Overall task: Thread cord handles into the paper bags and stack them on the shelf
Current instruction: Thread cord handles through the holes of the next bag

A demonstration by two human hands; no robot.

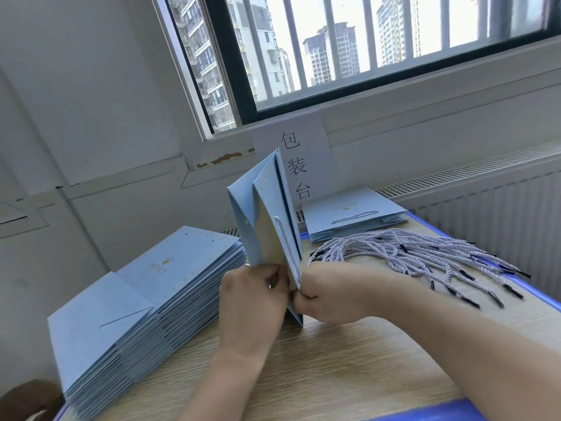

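Bag (267, 214) stood upright on the table (303, 375), pinched low by left hand (255, 290) and right hand (328, 296). Cords (409, 253) lay to its right.

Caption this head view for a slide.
Left hand and right hand grip an upright paper bag between stacked flat bags and loose cords.

Daylight is glaring in through the dark-framed barred window (373, 41); wide-angle distortion is bending the edges; the upright light-blue paper bag (243, 226) is blurring slightly.
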